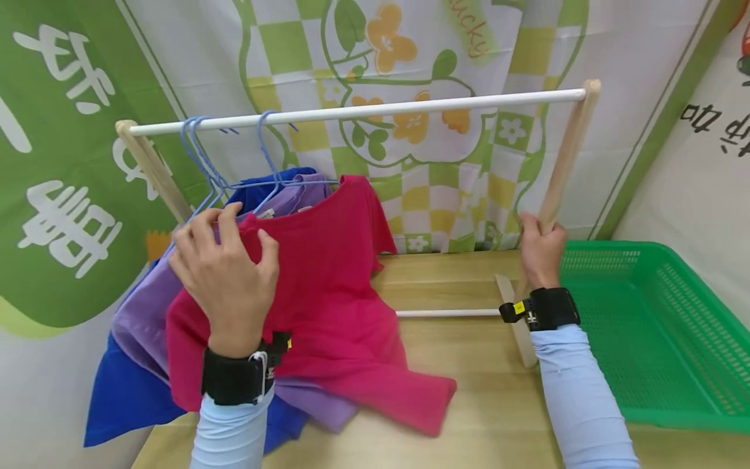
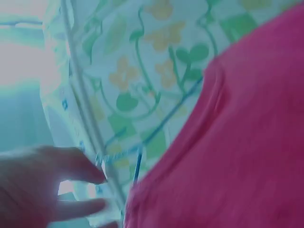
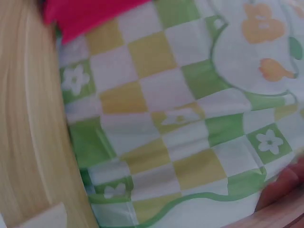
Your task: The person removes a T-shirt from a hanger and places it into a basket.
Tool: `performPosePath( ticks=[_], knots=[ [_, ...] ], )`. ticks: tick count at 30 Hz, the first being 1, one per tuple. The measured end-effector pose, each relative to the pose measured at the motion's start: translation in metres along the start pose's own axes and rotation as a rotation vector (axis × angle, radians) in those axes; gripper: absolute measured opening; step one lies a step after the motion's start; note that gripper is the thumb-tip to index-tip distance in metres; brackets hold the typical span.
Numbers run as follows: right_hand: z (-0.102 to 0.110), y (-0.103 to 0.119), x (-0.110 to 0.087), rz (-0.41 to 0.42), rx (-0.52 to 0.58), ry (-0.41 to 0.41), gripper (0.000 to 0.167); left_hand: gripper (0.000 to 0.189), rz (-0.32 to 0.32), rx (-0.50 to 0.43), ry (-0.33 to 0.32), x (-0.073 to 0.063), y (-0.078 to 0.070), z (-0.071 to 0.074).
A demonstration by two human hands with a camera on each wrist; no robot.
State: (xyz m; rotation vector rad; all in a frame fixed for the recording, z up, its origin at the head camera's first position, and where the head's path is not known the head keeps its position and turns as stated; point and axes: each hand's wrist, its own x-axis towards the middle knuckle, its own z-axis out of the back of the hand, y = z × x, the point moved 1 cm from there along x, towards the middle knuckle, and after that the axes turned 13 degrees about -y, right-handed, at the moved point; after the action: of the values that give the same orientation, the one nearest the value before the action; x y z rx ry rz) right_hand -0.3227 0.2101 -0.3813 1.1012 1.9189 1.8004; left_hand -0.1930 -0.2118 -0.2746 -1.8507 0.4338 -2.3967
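Observation:
My left hand [image 1: 225, 280] is over the shoulder of a pinkish-red T-shirt [image 1: 328, 280], fingers loosely bent and thumb apart. In the left wrist view, its fingers lie beside the blue hanger [image 2: 137, 152] inside that shirt's neckline [image 2: 213, 90]. Behind the red shirt hang a purple shirt [image 1: 137, 326] and a blue shirt [image 1: 131, 391], on blue hangers [image 1: 266, 140] hooked over the white rod [image 1: 410, 107] of a clothes rack. My right hand [image 1: 541, 251] grips the rack's right wooden upright [image 1: 567, 153]. Only a bit of the right hand [image 3: 285, 183] shows in the right wrist view.
The rack stands on a wooden table [image 1: 469, 397], with a lower white bar [image 1: 445, 313] and a wooden foot [image 1: 521, 332]. To the right sits a green plastic basket [image 1: 615, 246]. A patterned green and white cloth [image 1: 410, 39] hangs close behind the rack.

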Motion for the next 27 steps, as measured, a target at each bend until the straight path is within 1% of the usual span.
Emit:
performPosePath(
  ticks=[1,3,4,5,7,9,11,12,14,18,20,23,27],
  knots=[
    [0.000,-0.002,0.003,-0.033,0.012,-0.002,0.039,0.041,0.033,0.038,0.050,0.003,0.003,0.002],
    [0.000,-0.006,0.007,-0.045,-0.007,-0.035,0.048,0.041,0.083,0.097,0.158,0.005,0.009,0.004],
    [0.000,-0.007,0.008,-0.056,-0.014,-0.042,0.050,0.039,0.096,0.115,0.198,0.005,0.011,0.003],
    [-0.001,-0.008,0.009,-0.052,-0.026,-0.058,0.051,0.038,0.106,0.126,0.227,0.005,0.013,0.003],
    [-0.007,-0.003,0.009,-0.022,-0.034,-0.071,0.052,0.036,0.121,0.133,0.252,0.004,0.016,0.000],
    [-0.017,0.000,0.010,0.011,-0.031,-0.070,0.053,0.035,0.129,0.119,0.237,0.004,0.019,-0.002],
    [-0.027,0.006,0.010,0.053,-0.016,-0.051,0.054,0.033,0.131,0.101,0.201,0.004,0.022,-0.003],
    [-0.032,0.009,0.009,0.062,-0.004,-0.038,0.053,0.033,0.130,0.098,0.181,0.003,0.024,-0.004],
    [-0.036,0.008,0.009,0.067,0.015,-0.022,0.053,0.033,0.121,0.089,0.147,0.001,0.025,-0.006],
    [-0.040,0.012,0.007,0.091,0.058,0.003,0.054,0.034,0.106,0.081,0.077,-0.001,0.028,-0.011],
    [-0.042,0.013,0.009,0.105,0.076,0.011,0.054,0.037,0.104,0.072,0.044,0.001,0.027,-0.014],
    [-0.043,0.012,0.011,0.108,0.089,0.001,0.053,0.040,0.103,0.060,0.003,0.009,0.023,-0.016],
    [-0.039,0.010,0.013,0.094,0.075,-0.024,0.052,0.041,0.124,0.037,-0.050,0.020,0.012,-0.012]
  ],
)
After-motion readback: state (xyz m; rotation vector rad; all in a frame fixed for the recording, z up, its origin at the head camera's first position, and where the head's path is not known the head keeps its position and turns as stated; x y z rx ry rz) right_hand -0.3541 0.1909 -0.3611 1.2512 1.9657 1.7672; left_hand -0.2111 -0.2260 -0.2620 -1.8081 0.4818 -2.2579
